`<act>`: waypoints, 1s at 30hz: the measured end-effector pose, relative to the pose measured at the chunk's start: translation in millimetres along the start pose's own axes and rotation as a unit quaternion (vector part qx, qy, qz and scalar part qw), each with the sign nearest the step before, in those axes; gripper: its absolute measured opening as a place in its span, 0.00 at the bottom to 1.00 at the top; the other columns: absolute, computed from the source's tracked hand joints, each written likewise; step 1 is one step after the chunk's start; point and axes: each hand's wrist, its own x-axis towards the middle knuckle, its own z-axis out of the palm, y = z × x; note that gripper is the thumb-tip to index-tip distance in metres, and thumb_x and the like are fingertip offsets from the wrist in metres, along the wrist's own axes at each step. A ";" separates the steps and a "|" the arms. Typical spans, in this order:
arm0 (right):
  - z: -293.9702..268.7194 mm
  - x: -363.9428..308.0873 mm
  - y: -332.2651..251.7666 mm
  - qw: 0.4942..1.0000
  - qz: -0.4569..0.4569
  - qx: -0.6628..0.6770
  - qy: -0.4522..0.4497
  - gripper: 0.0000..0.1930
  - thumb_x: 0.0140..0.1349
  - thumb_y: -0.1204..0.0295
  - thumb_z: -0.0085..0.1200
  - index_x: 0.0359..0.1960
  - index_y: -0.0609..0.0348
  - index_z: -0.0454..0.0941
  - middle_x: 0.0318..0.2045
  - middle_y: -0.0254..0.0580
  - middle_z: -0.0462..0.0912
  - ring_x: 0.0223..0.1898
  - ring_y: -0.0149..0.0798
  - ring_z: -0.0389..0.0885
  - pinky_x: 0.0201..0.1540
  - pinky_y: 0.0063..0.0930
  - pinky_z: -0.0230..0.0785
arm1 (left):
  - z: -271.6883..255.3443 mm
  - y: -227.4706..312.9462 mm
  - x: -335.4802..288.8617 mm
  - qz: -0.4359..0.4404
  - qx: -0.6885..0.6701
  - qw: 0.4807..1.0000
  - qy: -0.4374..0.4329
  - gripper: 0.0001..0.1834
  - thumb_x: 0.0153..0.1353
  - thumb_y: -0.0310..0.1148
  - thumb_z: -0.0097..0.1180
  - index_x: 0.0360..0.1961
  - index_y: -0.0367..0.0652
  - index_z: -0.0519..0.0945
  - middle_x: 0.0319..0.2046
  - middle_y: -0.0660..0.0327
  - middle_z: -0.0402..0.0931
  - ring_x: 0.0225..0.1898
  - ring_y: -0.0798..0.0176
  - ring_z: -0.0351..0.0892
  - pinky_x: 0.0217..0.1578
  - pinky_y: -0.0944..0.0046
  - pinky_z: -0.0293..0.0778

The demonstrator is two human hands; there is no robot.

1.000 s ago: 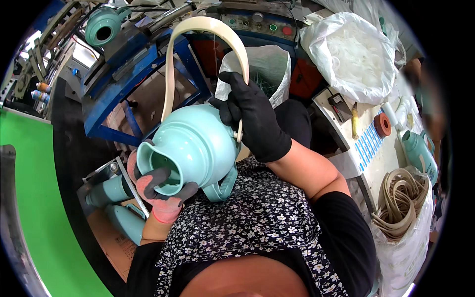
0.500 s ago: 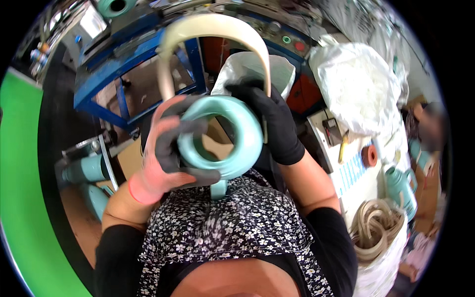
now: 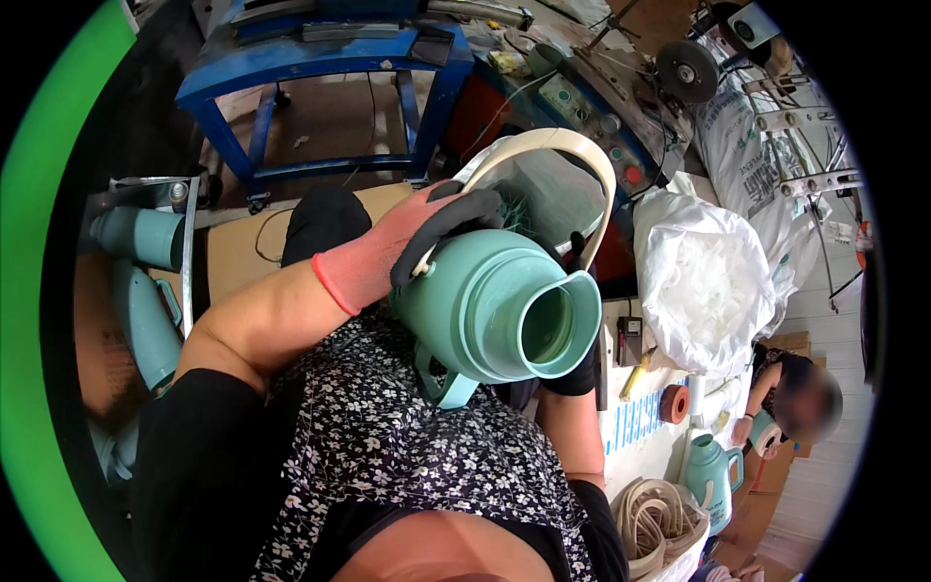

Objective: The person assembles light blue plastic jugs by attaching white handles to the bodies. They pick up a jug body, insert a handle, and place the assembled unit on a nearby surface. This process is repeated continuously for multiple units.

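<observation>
Teal jug (image 3: 456,303) lies against the fingers (image 3: 441,231) of the left hand (image 3: 386,248).

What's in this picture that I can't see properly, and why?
In the head view:
Right hand: mostly hidden behind the teal jug.
The jug's underside: turned away from the camera.
Blue bench: cut off by the top edge.
Co-worker's head: blurred.

Head view: left wide fisheye of a pair, upright, looking down past the floral apron (image 3: 417,456). Close above the teal jug (image 3: 475,306); coverage runs to the blue frame (image 3: 301,73) beyond-left of the jug, bench (image 3: 669,448) right of it.
</observation>
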 end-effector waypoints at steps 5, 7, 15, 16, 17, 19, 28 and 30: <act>53.1 -18.5 -21.3 0.963 -0.174 -0.200 -0.055 0.32 0.62 0.63 0.55 0.65 0.57 0.56 0.56 0.50 0.71 0.54 0.44 0.74 0.55 0.37 0.68 | -32.8 14.2 4.6 0.351 0.608 0.699 -0.135 0.16 0.60 0.33 0.57 0.49 0.43 0.74 0.39 0.60 0.74 0.41 0.67 0.75 0.44 0.69 0.71; 50.1 -34.2 -40.9 0.863 -0.276 -0.371 -0.204 0.40 0.52 0.62 0.65 0.65 0.50 0.56 0.60 0.58 0.66 0.59 0.53 0.69 0.59 0.45 0.63 | 1.1 9.9 10.5 0.142 0.363 0.921 0.029 0.19 0.61 0.31 0.55 0.53 0.41 0.71 0.41 0.58 0.75 0.44 0.64 0.76 0.48 0.66 0.71; 49.6 -13.9 -32.6 0.818 -0.328 -0.454 -0.128 0.48 0.37 0.72 0.74 0.63 0.52 0.58 0.59 0.58 0.66 0.60 0.55 0.67 0.60 0.49 0.63 | -34.3 3.4 45.2 0.278 0.455 0.840 0.104 0.30 0.63 0.29 0.54 0.65 0.42 0.60 0.57 0.51 0.69 0.58 0.57 0.69 0.59 0.61 0.64; 53.1 -14.9 -38.8 0.796 -0.329 -0.499 -0.097 0.50 0.37 0.72 0.73 0.65 0.52 0.57 0.60 0.57 0.66 0.61 0.54 0.66 0.60 0.48 0.63 | -71.0 8.4 69.0 0.291 0.554 0.765 0.153 0.31 0.62 0.31 0.55 0.65 0.41 0.59 0.58 0.49 0.67 0.60 0.54 0.68 0.60 0.58 0.63; 42.2 -18.4 -49.6 0.825 -0.361 -0.434 -0.035 0.51 0.42 0.65 0.71 0.68 0.53 0.51 0.61 0.57 0.64 0.62 0.55 0.65 0.62 0.49 0.59 | -83.7 29.8 87.1 0.325 0.591 0.717 0.176 0.42 0.57 0.47 0.60 0.66 0.37 0.57 0.58 0.43 0.65 0.61 0.44 0.65 0.59 0.51 0.64; 20.8 -29.6 -84.0 0.831 -0.452 -0.314 0.083 0.53 0.48 0.58 0.68 0.71 0.54 0.43 0.64 0.55 0.61 0.63 0.55 0.64 0.64 0.49 0.56 | -75.0 83.9 106.4 0.318 0.636 0.633 0.306 0.43 0.51 0.52 0.62 0.61 0.35 0.63 0.57 0.43 0.64 0.56 0.38 0.65 0.58 0.48 0.63; -131.1 -203.3 -179.8 0.747 -0.382 -0.219 0.498 0.32 0.57 0.75 0.53 0.64 0.53 0.55 0.57 0.46 0.65 0.52 0.44 0.73 0.46 0.38 0.77 | -195.7 329.6 182.7 0.137 0.956 -0.134 0.224 0.32 0.62 0.46 0.44 0.68 0.56 0.61 0.61 0.62 0.68 0.60 0.49 0.65 0.57 0.42 0.61; -179.6 -248.2 -170.3 0.697 -0.395 -0.196 0.565 0.28 0.60 0.73 0.52 0.61 0.55 0.55 0.52 0.45 0.68 0.49 0.42 0.74 0.45 0.40 0.78 | -138.5 266.7 225.5 0.069 0.950 -0.229 0.202 0.27 0.62 0.47 0.44 0.62 0.56 0.69 0.58 0.62 0.70 0.57 0.54 0.67 0.54 0.49 0.63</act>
